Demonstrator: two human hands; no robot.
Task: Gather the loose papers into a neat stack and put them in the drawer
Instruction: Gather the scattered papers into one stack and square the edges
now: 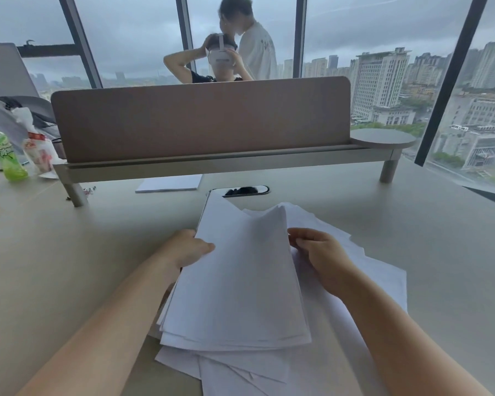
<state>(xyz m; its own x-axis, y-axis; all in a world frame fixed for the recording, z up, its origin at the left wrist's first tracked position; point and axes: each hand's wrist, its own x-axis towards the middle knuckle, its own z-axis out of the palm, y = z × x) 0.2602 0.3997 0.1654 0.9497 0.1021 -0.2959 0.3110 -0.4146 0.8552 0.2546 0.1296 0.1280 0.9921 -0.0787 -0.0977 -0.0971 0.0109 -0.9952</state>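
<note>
A thick bundle of white papers (pixel 240 275) is lifted off the desk in front of me, its edges uneven. My left hand (pixel 187 248) grips the bundle's left edge, thumb on top. At the right edge my right hand (pixel 320 258) pinches the sheets between fingers and thumb. More loose white sheets (pixel 366 284) lie spread on the desk under and to the right of the bundle, and several stick out below it near me. No drawer is in view.
A brown divider panel (pixel 200 118) on a raised shelf crosses the desk (pixel 55 252) ahead. Under it lies another white pad (pixel 169 184), next to a cable slot (pixel 243 190). A green bottle (pixel 5 155) and a snack bag (pixel 40 152) stand far left. Two people are behind the divider.
</note>
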